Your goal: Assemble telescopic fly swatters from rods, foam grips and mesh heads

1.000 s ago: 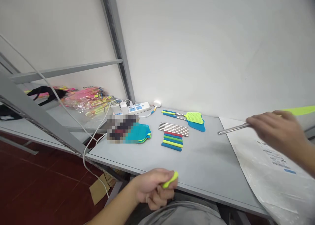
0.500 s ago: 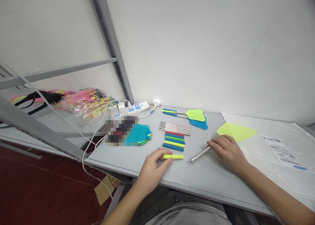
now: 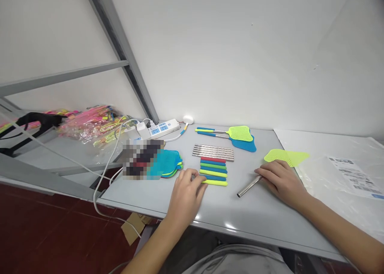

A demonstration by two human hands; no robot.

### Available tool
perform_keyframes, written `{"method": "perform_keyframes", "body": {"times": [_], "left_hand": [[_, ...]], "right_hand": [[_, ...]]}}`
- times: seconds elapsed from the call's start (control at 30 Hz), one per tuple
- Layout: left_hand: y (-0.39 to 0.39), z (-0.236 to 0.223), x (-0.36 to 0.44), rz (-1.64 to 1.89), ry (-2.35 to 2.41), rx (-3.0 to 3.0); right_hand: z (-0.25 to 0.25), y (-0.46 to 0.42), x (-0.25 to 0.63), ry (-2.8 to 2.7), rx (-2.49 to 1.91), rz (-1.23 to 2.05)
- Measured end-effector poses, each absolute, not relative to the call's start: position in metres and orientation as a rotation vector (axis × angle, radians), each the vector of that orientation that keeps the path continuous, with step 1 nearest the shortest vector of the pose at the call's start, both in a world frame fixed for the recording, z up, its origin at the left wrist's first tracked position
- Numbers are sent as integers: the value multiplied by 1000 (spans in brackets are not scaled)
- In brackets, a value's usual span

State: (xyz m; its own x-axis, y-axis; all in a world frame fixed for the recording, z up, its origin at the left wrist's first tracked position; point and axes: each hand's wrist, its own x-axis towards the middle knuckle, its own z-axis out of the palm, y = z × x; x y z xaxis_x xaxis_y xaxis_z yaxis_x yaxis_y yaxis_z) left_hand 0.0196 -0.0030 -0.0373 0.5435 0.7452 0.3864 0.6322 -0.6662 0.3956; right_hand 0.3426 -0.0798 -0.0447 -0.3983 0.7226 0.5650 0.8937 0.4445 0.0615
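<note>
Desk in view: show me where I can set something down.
Free: the desk's front stretch, between the left hand and right forearm; a smaller patch between the blue swatter and metal tube. Crowded: back left, with power strip and swatter heads; middle, with rods and colored grips.

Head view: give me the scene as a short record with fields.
left hand: holding yellow grip, nearest in row
right hand: holding metal tube
coloured grips: side by side, before metal rods
yellow mesh head: beyond right hand, partly over white bag; joint hidden
back swatters: yellow overlapping blue
</note>
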Motion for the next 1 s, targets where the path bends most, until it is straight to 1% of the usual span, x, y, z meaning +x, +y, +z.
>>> {"method": "perform_keyframes", "body": {"times": [0.23, 0.5, 0.6, 0.67, 0.73, 0.83, 0.93, 1.0], "left_hand": [[-4, -40, 22, 855, 1228, 2599], [-10, -39, 27, 763, 1281, 2686], [-11, -39, 25, 726, 1279, 2689], [-11, -39, 25, 703, 1272, 2691], [-10, -39, 26, 690, 1271, 2699], [-9, -39, 28, 672, 1252, 2730], [-7, -39, 29, 666, 1216, 2751], [-4, -39, 29, 652, 1187, 2749]], "right_hand": [[-44, -77, 338, -2246, -1383, -428], [-46, -80, 347, -2076, -1304, -467], [-31, -85, 351, -1951, -1278, -572], [-12, -90, 348, -1808, -1350, -597], [10, -94, 340, -1623, -1471, -510], [34, -95, 321, -1401, -1564, -184], [34, -85, 298, -1289, -1463, 186], [24, -72, 283, -1252, -1310, 347]]}}
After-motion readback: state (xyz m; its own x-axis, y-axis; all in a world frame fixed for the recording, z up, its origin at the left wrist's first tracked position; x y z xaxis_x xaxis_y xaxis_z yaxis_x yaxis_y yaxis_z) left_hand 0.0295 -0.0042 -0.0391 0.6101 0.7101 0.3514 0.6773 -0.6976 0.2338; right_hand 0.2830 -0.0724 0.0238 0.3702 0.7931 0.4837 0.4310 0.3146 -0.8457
